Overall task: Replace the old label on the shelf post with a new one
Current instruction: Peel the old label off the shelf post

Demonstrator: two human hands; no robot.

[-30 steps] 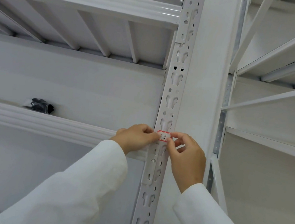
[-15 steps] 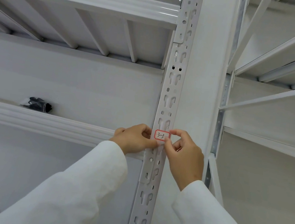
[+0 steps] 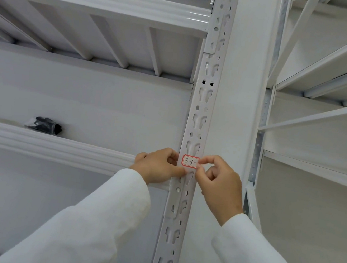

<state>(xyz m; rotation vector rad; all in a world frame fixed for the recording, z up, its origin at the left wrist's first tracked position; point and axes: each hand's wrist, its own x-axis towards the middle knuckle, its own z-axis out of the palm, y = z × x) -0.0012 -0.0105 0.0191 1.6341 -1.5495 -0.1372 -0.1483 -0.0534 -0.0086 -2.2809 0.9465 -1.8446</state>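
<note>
Both hands up at the white slotted metal shelf post (image 3: 198,117), the small red-bordered white label marked "3-3" (image 3: 190,161) flat against it, left hand (image 3: 159,166) pinching its left edge, right hand (image 3: 216,180) pinching its right edge.

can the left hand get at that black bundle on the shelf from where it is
Probably yes. The left hand is at the label on the post; the black bundle lies farther left on the open shelf, with nothing in between.
</note>
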